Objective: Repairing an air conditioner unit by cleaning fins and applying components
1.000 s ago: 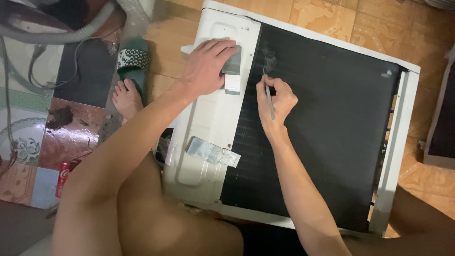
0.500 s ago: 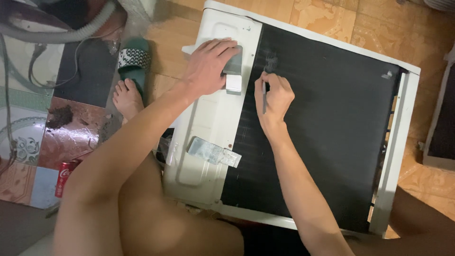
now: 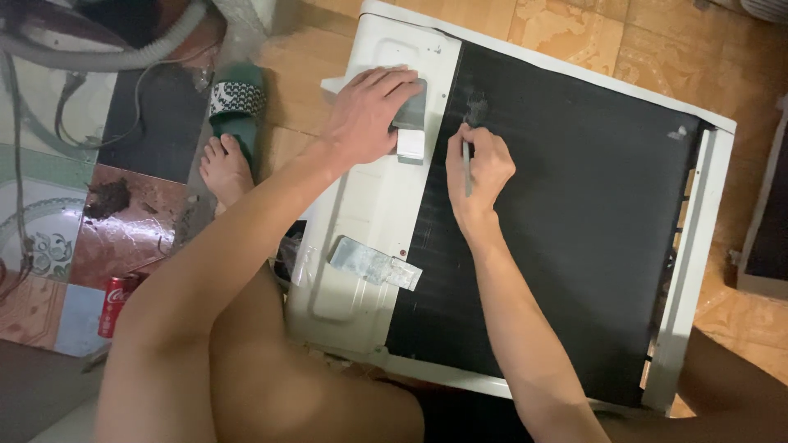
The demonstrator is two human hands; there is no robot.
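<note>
At the far left of my view a grey corrugated hose (image 3: 98,57) curves over patterned floor tiles, and a red drink can (image 3: 115,305) lies low on them. Just right of that, my bare foot (image 3: 226,168) rests against a green slipper (image 3: 236,102).

The white appliance casing (image 3: 361,246) lies flat on the tan floor, with a strip of silvery tape (image 3: 373,262) stuck on its white panel. My left hand (image 3: 365,111) lies flat, fingers spread fairly wide, on the upper part of that panel — the fingertips cover a small grey plate (image 3: 410,111) with a white tab below it. It presses rather than holds.

Right beside it, my right hand (image 3: 483,168) is curled narrow around a thin grey tool (image 3: 466,164), held like a pen, its tip upright against the black finned grille (image 3: 574,238). A pale smudge (image 3: 476,105) sits on the fins just above the tip. The grille fills the casing's middle and right — its white frame edge (image 3: 685,271) runs down the right side, and a dark panel (image 3: 767,221) stands apart at the picture's edge.
</note>
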